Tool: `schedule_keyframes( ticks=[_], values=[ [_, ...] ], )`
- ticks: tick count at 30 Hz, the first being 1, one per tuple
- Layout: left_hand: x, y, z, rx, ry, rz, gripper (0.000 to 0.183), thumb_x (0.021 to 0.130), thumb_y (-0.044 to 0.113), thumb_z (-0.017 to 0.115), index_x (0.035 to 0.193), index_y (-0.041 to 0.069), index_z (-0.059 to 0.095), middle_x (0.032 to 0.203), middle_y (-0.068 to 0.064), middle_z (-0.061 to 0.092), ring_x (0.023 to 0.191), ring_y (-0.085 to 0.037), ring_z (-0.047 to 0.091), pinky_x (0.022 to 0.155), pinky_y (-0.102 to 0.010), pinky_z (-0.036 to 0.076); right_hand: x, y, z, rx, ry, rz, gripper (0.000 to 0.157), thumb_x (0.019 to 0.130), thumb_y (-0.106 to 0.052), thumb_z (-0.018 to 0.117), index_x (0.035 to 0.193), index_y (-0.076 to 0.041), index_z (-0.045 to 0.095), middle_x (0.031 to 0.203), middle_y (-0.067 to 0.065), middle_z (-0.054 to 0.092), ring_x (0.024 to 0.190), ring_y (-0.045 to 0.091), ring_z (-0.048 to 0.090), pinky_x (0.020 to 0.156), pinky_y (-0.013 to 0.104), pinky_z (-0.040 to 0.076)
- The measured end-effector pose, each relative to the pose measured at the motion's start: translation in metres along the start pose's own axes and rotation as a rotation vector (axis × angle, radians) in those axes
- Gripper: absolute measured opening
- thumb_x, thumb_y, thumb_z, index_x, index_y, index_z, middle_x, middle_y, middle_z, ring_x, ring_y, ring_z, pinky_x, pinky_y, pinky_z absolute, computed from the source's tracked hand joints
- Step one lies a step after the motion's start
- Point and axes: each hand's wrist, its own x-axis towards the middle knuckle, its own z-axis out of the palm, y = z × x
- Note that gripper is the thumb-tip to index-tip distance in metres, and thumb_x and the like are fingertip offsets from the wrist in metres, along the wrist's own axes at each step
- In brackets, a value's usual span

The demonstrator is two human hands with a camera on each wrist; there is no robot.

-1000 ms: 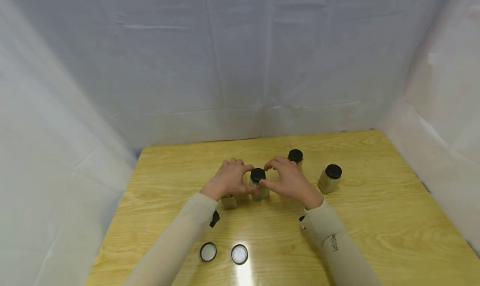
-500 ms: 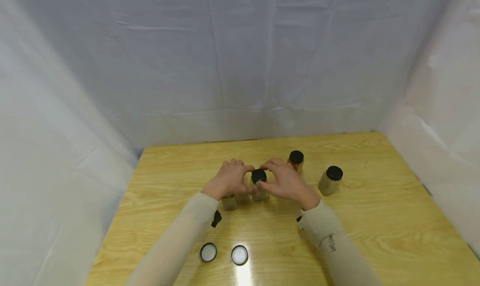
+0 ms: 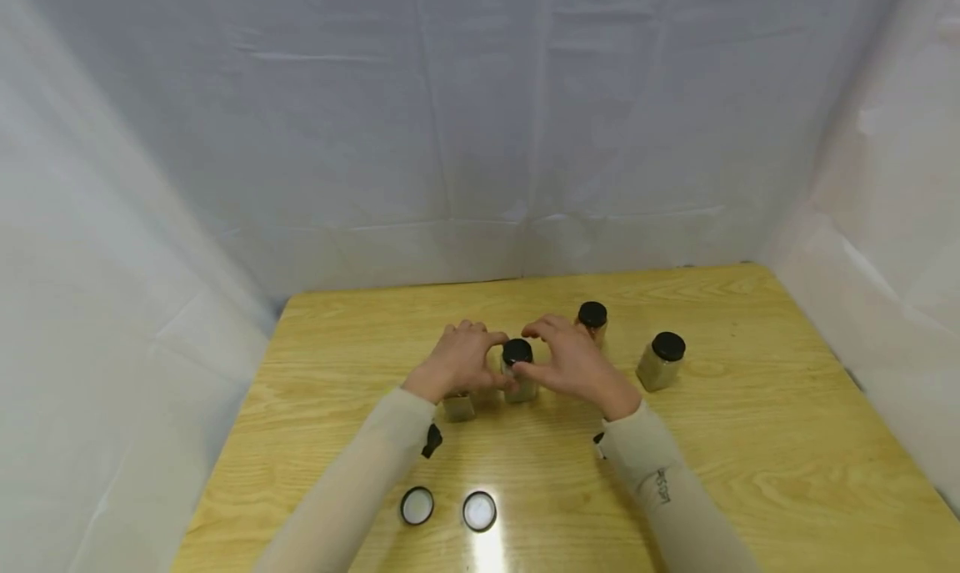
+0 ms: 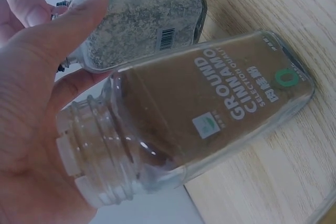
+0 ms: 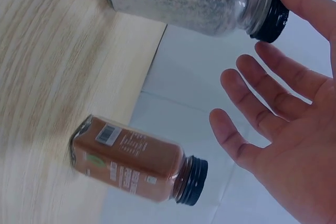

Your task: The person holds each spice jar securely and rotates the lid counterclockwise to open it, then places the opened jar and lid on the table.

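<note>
1. The uncapped cinnamon jar point(image 4: 173, 108) might be toppled by the left hand point(image 3: 461, 359).
2. The speckled jar point(image 4: 139, 30), gripped by it on the surface point(image 3: 360, 339), might be tilted if pushed.
3. The cap point(image 3: 517, 350) is only touched by the relaxed right hand point(image 3: 568, 360); slippage is risked.

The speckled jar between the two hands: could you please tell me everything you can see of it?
The speckled jar looks like clear glass, flat-sided, with mottled grey-and-white contents, a barcode on one side and a black lid on its neck. It stands upright on the wood-grained table. The left hand grips it near the neck; the right hand has its thumb at the lid's edge, fingers spread.
</note>
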Motion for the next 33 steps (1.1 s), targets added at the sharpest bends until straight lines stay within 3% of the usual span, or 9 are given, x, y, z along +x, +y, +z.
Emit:
schedule_keyframes(
  ticks=[10,19,29,33],
  values=[
    [0.001,-0.001,0.001,-0.024,-0.004,-0.003,0.084,0.087,0.065,0.078,0.153,0.018,0.057,0.146,-0.017,0.061,0.138,-0.04,0.052,0.115,-0.061,0.038,-0.004,0.009,-0.002,0.01,0.031,-0.039,0.037,0.097,-0.031,0.079,0.124,-0.008,0.072,0.122,0.011,0.069,0.11,0.028,0.066,0.095,0.055,0.053],
    [0.002,0.0,0.001,-0.021,0.003,0.001,0.083,0.087,0.064,0.078,0.153,0.018,0.057,0.144,-0.017,0.062,0.136,-0.041,0.053,0.113,-0.061,0.039,-0.001,0.004,0.001,-0.001,-0.01,-0.028,0.049,0.098,-0.035,0.077,0.134,-0.002,0.068,0.129,0.015,0.067,0.117,0.036,0.068,0.1,0.057,0.053],
    [0.0,0.002,-0.001,-0.015,0.012,0.013,0.083,0.087,0.063,0.08,0.152,0.018,0.058,0.142,-0.017,0.063,0.133,-0.041,0.054,0.111,-0.062,0.04,0.002,-0.007,0.007,-0.144,0.035,-0.03,0.052,0.096,-0.043,0.077,0.128,-0.003,0.071,0.123,0.013,0.068,0.111,0.031,0.068,0.096,0.052,0.056],
    [-0.002,0.002,-0.001,-0.003,0.013,0.003,0.084,0.086,0.065,0.079,0.152,0.018,0.058,0.142,-0.017,0.063,0.133,-0.041,0.054,0.111,-0.061,0.041,0.002,-0.004,0.006,-0.165,0.052,-0.006,0.055,0.094,-0.047,0.079,0.129,-0.005,0.072,0.125,0.012,0.069,0.116,0.033,0.067,0.103,0.06,0.05]
  ],
)
